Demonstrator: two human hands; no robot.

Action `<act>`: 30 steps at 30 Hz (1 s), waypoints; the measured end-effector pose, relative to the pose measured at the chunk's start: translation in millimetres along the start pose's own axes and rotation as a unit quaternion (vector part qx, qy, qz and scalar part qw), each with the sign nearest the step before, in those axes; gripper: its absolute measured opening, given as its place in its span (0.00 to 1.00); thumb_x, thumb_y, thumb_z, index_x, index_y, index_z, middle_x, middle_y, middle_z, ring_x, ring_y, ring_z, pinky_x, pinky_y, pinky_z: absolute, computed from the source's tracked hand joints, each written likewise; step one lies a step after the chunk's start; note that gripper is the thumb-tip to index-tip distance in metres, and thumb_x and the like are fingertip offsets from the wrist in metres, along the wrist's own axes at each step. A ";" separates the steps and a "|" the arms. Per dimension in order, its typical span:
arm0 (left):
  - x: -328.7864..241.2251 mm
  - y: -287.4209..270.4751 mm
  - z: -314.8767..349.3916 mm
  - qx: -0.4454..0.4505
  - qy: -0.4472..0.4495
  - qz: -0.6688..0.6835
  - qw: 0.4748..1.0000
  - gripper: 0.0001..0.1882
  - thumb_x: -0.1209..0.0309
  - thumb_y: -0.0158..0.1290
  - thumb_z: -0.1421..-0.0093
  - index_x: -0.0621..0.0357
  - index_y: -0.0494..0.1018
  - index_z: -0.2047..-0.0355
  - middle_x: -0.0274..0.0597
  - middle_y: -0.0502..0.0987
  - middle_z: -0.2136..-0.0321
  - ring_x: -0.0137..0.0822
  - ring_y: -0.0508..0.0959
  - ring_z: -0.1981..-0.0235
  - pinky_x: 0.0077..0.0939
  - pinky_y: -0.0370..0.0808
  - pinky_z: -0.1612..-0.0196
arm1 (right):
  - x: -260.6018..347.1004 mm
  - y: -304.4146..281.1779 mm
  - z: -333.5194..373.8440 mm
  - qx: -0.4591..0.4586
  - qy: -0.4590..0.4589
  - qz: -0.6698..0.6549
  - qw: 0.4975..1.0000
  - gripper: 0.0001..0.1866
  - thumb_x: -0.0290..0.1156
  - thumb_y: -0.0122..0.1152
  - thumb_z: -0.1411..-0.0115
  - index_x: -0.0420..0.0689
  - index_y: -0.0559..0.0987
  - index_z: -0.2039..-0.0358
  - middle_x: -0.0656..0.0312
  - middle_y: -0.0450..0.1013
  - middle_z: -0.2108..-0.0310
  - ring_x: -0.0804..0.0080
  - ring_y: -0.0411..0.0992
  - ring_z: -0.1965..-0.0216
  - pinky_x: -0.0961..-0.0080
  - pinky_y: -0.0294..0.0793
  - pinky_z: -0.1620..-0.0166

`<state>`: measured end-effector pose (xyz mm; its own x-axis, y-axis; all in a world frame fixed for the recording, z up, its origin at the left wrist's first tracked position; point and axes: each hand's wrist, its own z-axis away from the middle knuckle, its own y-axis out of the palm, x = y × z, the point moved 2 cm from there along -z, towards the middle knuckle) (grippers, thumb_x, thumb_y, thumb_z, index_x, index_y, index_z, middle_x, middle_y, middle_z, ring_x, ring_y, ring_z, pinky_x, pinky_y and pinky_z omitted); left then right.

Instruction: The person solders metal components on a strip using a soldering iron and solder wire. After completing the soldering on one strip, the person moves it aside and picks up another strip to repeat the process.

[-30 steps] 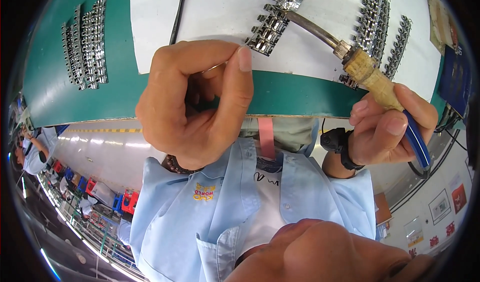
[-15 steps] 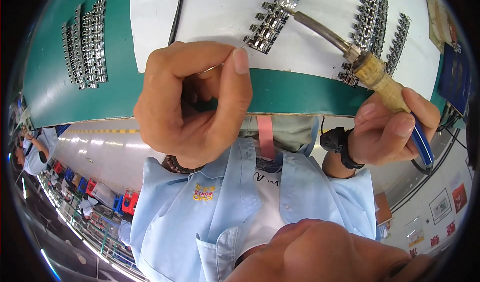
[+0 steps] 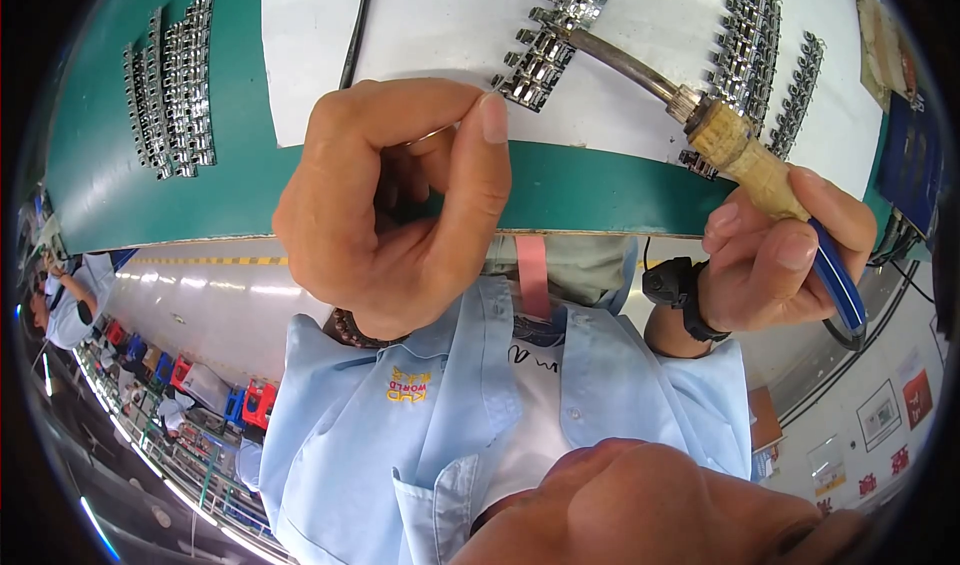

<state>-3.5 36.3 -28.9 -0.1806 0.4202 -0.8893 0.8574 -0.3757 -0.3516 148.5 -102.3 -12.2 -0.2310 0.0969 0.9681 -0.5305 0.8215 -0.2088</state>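
My left hand (image 3: 400, 200) is closed in a pinch, thumb against forefinger, on a thin solder wire (image 3: 432, 135). Its fingertips are beside the near end of a row of shiny metal parts (image 3: 540, 65) on white paper. A soldering iron (image 3: 745, 150) with a worn, light-coloured handle is gripped in my right hand (image 3: 785, 255). The iron's metal shaft points to the far left, and its tip meets the middle of that row. The wire's free end is hard to make out at my left fingertips.
Several more rows of metal parts (image 3: 745, 55) lie on the white paper (image 3: 640, 95) at the right, and others (image 3: 180, 90) on the green tabletop (image 3: 235, 185) at the left. A dark rod or cable (image 3: 360, 30) lies beyond my left hand. Another person (image 3: 75, 300) is at the far left.
The iron's tip has shifted a little left and nearer along the row of metal parts. My left hand has edged slightly right, still pinching the wire.
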 end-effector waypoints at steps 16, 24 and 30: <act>-0.1 1.8 0.8 -0.022 -0.014 -0.007 1.000 0.06 0.81 0.58 0.45 0.64 0.72 0.70 0.29 0.70 0.82 0.14 0.60 0.83 0.09 0.53 0.79 | -11.7 -6.7 -4.2 0.008 -0.101 -0.025 0.994 0.23 0.46 0.60 0.41 0.37 0.70 0.61 0.57 0.71 0.83 0.78 0.69 0.86 0.87 0.69 0.80; 1.0 2.2 1.1 -0.013 -0.025 -0.003 1.000 0.06 0.82 0.58 0.45 0.64 0.71 0.70 0.28 0.70 0.82 0.14 0.59 0.84 0.10 0.51 0.80 | -6.0 -0.3 7.6 -0.010 -0.127 -0.029 0.991 0.24 0.48 0.55 0.39 0.37 0.68 0.58 0.55 0.71 0.82 0.77 0.67 0.88 0.86 0.69 0.81; 2.2 1.8 1.1 -0.003 -0.015 0.001 1.000 0.06 0.82 0.58 0.46 0.63 0.71 0.71 0.28 0.69 0.82 0.13 0.58 0.84 0.10 0.50 0.81 | -12.2 -3.4 9.5 0.038 -0.181 -0.056 0.981 0.24 0.46 0.57 0.39 0.37 0.69 0.56 0.53 0.72 0.80 0.74 0.71 0.85 0.83 0.72 0.76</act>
<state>-3.0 35.6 -31.8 -0.1922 0.3945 -0.8986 0.8604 -0.3727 -0.3476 145.4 -111.6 -24.6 -0.4361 -0.2087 0.8754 -0.6244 0.7706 -0.1274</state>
